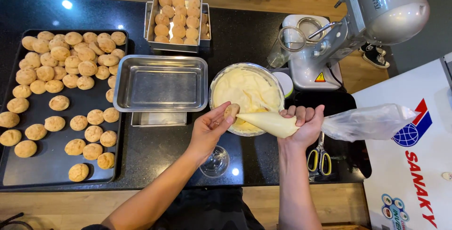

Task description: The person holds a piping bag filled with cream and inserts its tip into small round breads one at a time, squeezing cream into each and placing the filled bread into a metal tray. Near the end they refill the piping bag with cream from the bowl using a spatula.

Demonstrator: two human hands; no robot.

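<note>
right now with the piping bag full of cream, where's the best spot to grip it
Probably where the right hand already grips the piping bag: around the neck just behind the cream-filled cone, coming from the right. The slack empty plastic trails right; the tip meets the small puff in the left hand.

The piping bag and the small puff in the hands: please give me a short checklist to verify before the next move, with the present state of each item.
1. Left hand holds the puff firmly between the fingertips: ok.
2. Tip of the piping bag meets the puff: ok, it touches its side.
3. Right hand grips the bag behind the cream: ok.
4. Cream left in the bag: ok, the front cone is full.
5. Tail of the bag closed: cannot tell.
6. Empty steel tray beside the cream bowl free for filled puffs: ok.
</note>
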